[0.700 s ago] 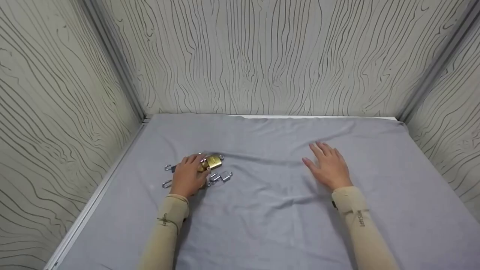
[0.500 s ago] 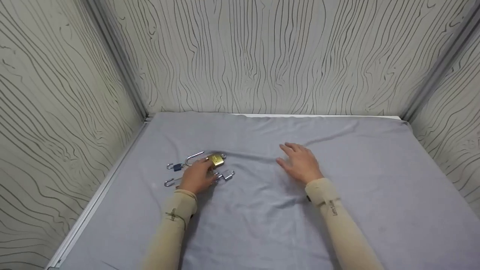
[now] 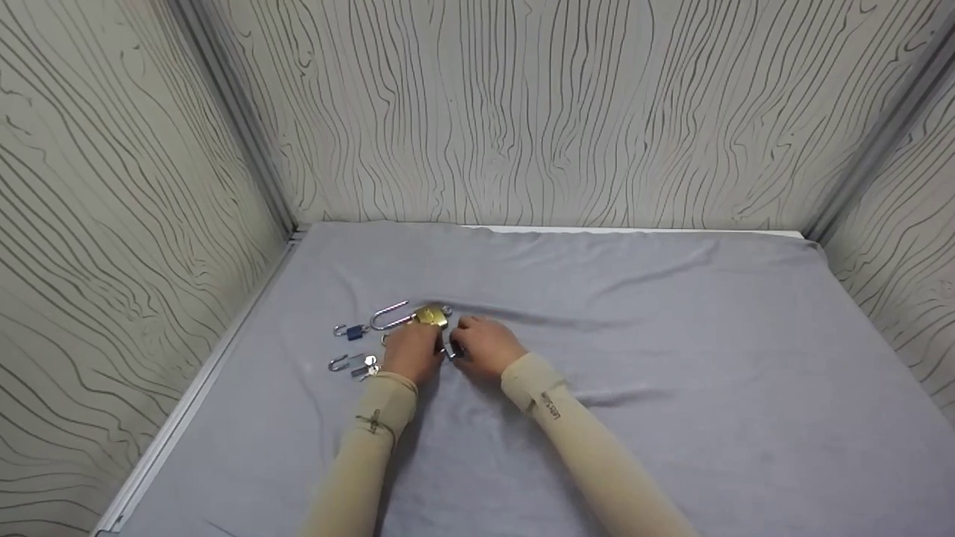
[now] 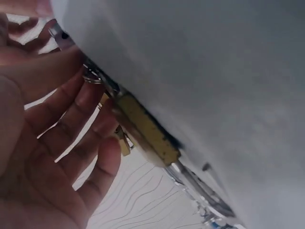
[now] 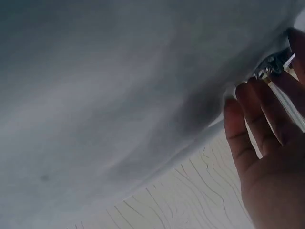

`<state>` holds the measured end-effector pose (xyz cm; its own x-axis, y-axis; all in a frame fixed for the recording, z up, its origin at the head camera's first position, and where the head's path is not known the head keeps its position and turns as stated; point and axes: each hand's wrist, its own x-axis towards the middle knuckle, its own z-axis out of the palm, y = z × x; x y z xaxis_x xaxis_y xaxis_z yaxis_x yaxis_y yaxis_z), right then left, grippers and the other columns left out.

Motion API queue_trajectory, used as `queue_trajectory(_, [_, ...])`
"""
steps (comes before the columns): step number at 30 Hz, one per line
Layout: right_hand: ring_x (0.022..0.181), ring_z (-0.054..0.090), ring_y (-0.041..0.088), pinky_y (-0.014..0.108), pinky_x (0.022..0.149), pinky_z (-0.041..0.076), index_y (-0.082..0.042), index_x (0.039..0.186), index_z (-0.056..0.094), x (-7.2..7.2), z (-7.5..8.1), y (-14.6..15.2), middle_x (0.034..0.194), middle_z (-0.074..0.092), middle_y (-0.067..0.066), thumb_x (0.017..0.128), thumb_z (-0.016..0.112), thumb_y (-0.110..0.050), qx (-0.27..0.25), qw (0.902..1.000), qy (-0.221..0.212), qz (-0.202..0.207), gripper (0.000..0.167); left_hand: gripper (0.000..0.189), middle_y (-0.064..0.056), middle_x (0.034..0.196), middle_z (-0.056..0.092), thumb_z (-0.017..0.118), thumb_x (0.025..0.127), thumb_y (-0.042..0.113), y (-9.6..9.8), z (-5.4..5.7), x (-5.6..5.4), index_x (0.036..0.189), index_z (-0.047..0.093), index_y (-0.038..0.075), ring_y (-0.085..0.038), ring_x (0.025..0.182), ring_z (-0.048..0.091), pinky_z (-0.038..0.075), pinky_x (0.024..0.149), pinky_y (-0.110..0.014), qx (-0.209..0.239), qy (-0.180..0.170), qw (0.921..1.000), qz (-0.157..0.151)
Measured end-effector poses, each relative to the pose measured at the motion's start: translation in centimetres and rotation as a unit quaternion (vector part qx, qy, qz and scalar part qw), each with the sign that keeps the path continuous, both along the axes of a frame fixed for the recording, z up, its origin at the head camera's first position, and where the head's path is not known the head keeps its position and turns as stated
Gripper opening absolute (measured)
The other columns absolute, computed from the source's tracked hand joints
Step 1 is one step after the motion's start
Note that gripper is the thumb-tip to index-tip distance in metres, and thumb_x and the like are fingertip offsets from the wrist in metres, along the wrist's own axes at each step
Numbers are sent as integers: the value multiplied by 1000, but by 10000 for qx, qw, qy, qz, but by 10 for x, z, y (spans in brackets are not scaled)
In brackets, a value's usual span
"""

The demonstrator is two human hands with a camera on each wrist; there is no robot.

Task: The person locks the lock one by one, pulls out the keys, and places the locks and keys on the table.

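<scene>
- Padlock (image 3: 452, 351), small and partly hidden, sits in the narrow gap between the two hands, right at the fingertips.
- Right hand (image 3: 486, 347) has its fingers bent in around that lock's near side; I cannot tell whether they pinch it.
- Left hand (image 3: 414, 352) curves loosely, palm down in the head view, its thumb side close to the lock; whether it grips anything I cannot tell.
- Just beyond the left hand's fingers lies a brass padlock (image 3: 431, 316), its long shackle (image 3: 389, 325) reaching out to the left.
- Left of the left hand, farther off, is a blue padlock (image 3: 355, 333).
- Left of the left wrist, nearer the person, are keys (image 3: 371, 361) and a silver shackle (image 3: 338, 364).
- Beneath both hands spreads a wrinkled grey cloth (image 3: 597, 298).
</scene>
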<state>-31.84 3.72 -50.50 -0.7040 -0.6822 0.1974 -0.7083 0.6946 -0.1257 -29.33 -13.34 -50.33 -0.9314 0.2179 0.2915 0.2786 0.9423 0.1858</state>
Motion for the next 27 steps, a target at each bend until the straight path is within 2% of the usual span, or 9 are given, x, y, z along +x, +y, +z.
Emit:
queue_trajectory(3, [99,66,25,40,87,57,-11,99,72,-1,0,-7,108,67,6,87,83,-22,132,9996,229,57,20,19,-14,78,73,84,78,7,0,-1,4,76,65,8,-38,73,70,55,64,-51,-55,117,9999,-39])
queue_trajectory(6, [101,67,25,39,89,57,-12,100,71,-2,1,-8,111,70,5,87,82,-21,270,9984,446,203,19,17,-15,78,73,82,79,4,0,-1,6,78,65,6,-38,73,70,55,68,-51,-190,240,9994,-167])
queue_trajectory(9, [92,69,25,39,82,58,-11,98,68,-3,6,-1,101,71,4,87,81,-17,108,9978,585,279,18,14,-14,80,71,77,83,2,1,2,7,84,64,5,-36,76,69,55,70,-50,-330,425,9979,-369])
queue_trajectory(11, [85,69,25,40,76,57,-9,98,66,-3,11,8,95,69,5,86,82,-15,-175,9981,494,316,20,10,-13,84,70,73,88,2,3,6,7,89,64,5,-35,79,69,55,73,-48,-190,453,9976,-479])
queue_trajectory(14, [80,68,25,41,72,57,-6,99,64,-3,20,24,92,68,6,88,83,-16,-596,9972,250,381,24,6,-10,90,69,70,96,7,8,14,7,95,64,6,-30,84,67,55,75,-46,214,357,9974,-587])
queue_trajectory(17, [80,67,25,41,73,57,-3,103,64,-2,31,40,95,67,8,93,80,-20,-927,9945,-59,491,25,8,-9,94,68,70,99,13,14,21,7,98,64,7,-27,87,66,55,78,-45,799,211,9935,-777])
queue_trajectory(22, [79,65,23,37,71,56,-1,103,62,1,43,69,95,67,13,95,78,-20,-1315,9889,-270,636,26,7,-9,97,69,68,100,11,23,28,7,100,65,5,-26,89,66,56,83,-43,1585,121,9791,-1269])
queue_trajectory(27, [84,71,24,35,75,60,-2,103,62,10,46,98,97,68,12,94,79,-17,-1520,9859,-300,633,24,6,-7,94,70,67,101,11,38,29,9,99,67,5,-20,86,65,57,81,-37,2145,-299,9649,-1488])
